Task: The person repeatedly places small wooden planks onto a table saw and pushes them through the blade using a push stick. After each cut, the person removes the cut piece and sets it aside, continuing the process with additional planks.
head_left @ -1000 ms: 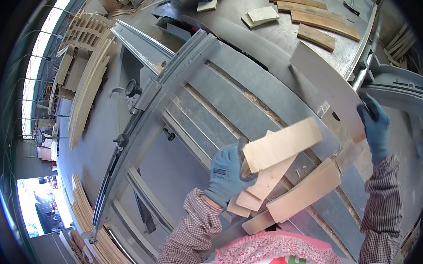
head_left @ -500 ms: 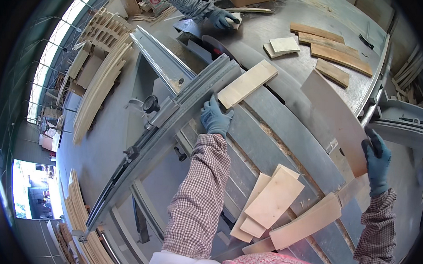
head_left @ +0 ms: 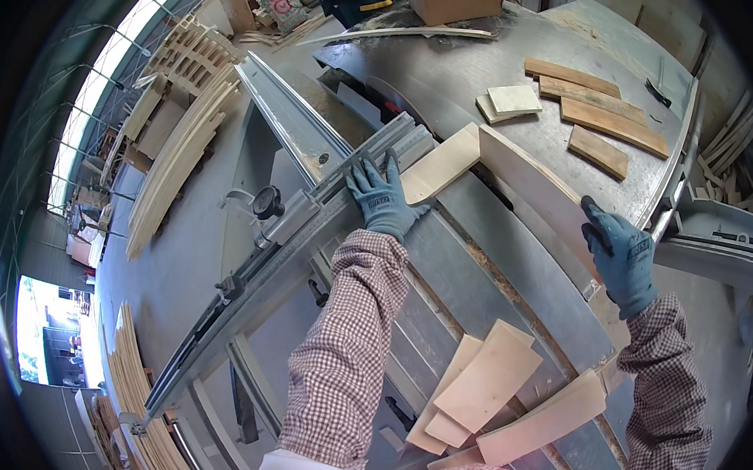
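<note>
My left hand (head_left: 383, 200) lies with its fingers spread over the grey metal fence (head_left: 309, 217), beside a pale wooden board (head_left: 435, 172) that rests flat against the fence's end. In my right hand (head_left: 618, 254) is the near end of a larger thin wooden board (head_left: 536, 202), tilted on edge. That board's far end meets or overlaps the flat board's right end; I cannot tell if they touch. Both hands wear blue-grey gloves. Nearer me, a loose stack of pale wooden pieces (head_left: 488, 373) and a curved-looking piece (head_left: 546, 418) lie on the slotted metal table (head_left: 477, 274).
Several brown wooden strips (head_left: 613, 115) and two small pale blocks (head_left: 513, 100) lie on the far metal tabletop (head_left: 453, 69). A black knob (head_left: 268, 202) sticks out from the fence. Long planks (head_left: 180, 169) are stacked on the left. A cardboard box (head_left: 457, 5) stands at the back.
My right hand has brought its board forward and left, toward the flat board. My left hand has moved up onto the fence, fingers spread. A co-worker's gloved hand has left the view.
</note>
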`<act>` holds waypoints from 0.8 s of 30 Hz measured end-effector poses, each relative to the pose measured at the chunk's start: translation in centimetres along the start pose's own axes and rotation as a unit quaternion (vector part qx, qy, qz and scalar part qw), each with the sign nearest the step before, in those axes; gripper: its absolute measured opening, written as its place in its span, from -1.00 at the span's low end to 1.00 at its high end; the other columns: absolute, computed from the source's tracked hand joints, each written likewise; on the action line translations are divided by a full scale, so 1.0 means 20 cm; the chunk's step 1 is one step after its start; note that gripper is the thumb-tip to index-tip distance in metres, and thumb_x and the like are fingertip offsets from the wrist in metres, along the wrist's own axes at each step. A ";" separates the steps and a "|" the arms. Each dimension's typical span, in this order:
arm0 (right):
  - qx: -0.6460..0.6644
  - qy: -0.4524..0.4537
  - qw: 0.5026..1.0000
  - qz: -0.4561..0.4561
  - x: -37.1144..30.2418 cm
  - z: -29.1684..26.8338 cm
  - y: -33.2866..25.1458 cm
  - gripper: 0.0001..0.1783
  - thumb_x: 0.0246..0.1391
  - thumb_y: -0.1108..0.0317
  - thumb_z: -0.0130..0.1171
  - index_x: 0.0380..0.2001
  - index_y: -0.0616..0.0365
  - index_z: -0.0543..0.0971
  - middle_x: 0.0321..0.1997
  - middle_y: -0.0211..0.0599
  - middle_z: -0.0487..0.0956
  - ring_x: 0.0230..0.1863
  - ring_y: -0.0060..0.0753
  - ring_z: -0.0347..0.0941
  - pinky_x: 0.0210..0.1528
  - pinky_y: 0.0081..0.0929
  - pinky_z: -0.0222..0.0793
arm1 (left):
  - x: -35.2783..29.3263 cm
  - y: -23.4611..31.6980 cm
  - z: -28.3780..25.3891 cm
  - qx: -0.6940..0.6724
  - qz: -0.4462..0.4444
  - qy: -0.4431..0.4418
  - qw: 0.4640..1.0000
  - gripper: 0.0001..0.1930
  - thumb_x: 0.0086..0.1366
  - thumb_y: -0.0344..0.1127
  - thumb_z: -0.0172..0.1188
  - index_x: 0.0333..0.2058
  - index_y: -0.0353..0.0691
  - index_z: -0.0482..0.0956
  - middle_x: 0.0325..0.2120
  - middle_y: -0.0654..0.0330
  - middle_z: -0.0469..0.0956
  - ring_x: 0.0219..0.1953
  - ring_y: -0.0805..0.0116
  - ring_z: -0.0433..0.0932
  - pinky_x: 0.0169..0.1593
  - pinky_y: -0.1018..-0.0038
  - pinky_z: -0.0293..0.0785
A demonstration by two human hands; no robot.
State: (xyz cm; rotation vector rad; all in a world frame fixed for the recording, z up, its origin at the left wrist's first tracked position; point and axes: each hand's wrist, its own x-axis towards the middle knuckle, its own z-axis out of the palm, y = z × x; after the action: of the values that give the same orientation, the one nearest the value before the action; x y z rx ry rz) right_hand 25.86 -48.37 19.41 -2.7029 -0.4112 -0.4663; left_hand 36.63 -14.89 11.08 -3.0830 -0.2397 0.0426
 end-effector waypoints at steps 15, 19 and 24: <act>-0.007 -0.003 1.000 -0.029 0.07 -0.01 -0.03 -0.55 -0.04 0.43 0.21 0.00 0.01 0.50 -0.45 -0.28 0.54 -0.53 -0.31 0.50 -0.47 -0.47 0.40 | 0.02 -0.06 0.07 -0.043 0.016 0.060 0.997 0.38 -0.37 0.40 0.36 0.33 0.01 -0.30 0.24 -0.13 -0.04 0.33 -0.10 -0.23 0.31 -0.05 -0.53; 0.009 0.009 0.999 -0.035 0.06 -0.01 -0.01 -0.53 -0.06 0.50 0.22 0.00 0.04 0.50 -0.47 -0.26 0.52 -0.54 -0.33 0.49 -0.49 -0.50 0.39 | 0.03 -0.03 0.10 -0.042 0.012 0.064 0.997 0.40 -0.40 0.41 0.36 0.33 0.02 -0.30 0.24 -0.14 -0.04 0.33 -0.08 -0.24 0.31 -0.06 -0.54; -0.003 0.009 0.999 -0.048 0.10 -0.01 -0.02 -0.56 -0.04 0.48 0.20 -0.01 0.03 0.50 -0.49 -0.26 0.51 -0.58 -0.31 0.47 -0.51 -0.46 0.38 | 0.05 -0.04 0.12 -0.044 0.000 0.083 0.996 0.41 -0.43 0.44 0.36 0.33 0.09 -0.32 0.24 -0.13 -0.06 0.33 -0.04 -0.23 0.30 -0.05 -0.54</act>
State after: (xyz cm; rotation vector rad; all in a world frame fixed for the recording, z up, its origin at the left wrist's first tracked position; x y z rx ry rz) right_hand 27.40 -47.60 20.52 -2.6915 -0.5369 -0.5180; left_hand 37.41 -13.78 8.72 -3.1500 -0.2403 -0.2294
